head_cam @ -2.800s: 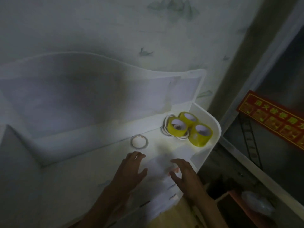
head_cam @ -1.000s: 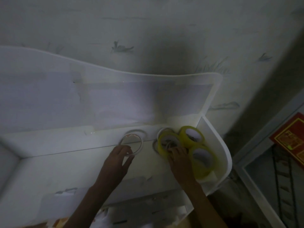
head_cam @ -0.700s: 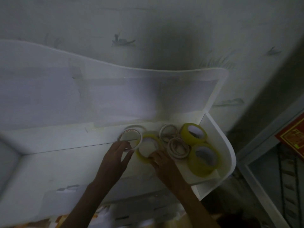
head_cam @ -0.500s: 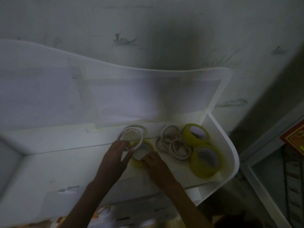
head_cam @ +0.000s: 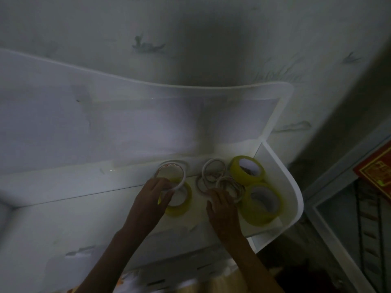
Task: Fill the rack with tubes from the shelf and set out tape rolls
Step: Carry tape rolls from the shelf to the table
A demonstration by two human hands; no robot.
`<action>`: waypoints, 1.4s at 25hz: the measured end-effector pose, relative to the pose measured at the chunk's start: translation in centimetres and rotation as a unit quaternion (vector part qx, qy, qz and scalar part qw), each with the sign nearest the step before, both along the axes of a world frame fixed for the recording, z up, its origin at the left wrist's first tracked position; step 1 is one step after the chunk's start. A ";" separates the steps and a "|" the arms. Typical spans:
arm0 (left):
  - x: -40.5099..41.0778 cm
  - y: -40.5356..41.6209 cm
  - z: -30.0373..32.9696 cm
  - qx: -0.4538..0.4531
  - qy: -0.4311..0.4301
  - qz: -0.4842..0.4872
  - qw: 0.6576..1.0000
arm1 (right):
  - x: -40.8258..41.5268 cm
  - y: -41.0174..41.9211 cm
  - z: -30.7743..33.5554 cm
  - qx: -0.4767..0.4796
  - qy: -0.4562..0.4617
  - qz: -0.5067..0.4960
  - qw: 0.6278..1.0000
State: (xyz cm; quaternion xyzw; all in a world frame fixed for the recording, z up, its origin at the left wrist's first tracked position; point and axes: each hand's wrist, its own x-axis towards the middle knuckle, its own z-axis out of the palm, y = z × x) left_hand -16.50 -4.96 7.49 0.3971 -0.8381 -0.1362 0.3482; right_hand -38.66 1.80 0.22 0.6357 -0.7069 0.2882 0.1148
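A white shelf (head_cam: 293,199) carries three yellow tape rolls (head_cam: 262,204) lying flat, openings upward. A thin white roll (head_cam: 170,176), tilted above the leftmost yellow roll, is pinched by the left hand (head_cam: 152,199). Thin rings (head_cam: 213,176) are touched by the right hand's (head_cam: 222,206) relaxed fingers.

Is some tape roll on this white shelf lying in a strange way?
Yes. The thin white ring held by the left hand overlaps a yellow roll beneath it, and the thin rings by the right hand lie jumbled, overlapping each other.
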 end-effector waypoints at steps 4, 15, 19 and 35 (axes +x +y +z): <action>0.5 -0.3 0.4 -0.019 0.010 -0.010 1.000 | -1.8 0.5 0.5 0.018 0.013 -0.078 0.997; 3.8 1.1 0.4 -0.008 0.033 -0.007 0.999 | -1.5 0.9 3.0 0.064 -0.018 -0.052 0.996; 6.0 2.3 0.3 -0.014 0.032 0.015 0.999 | 1.5 1.4 6.7 0.047 -0.092 0.006 0.995; 21.2 20.9 3.7 -0.039 -0.016 0.366 0.930 | 19.7 2.7 10.7 0.024 -0.196 0.445 0.873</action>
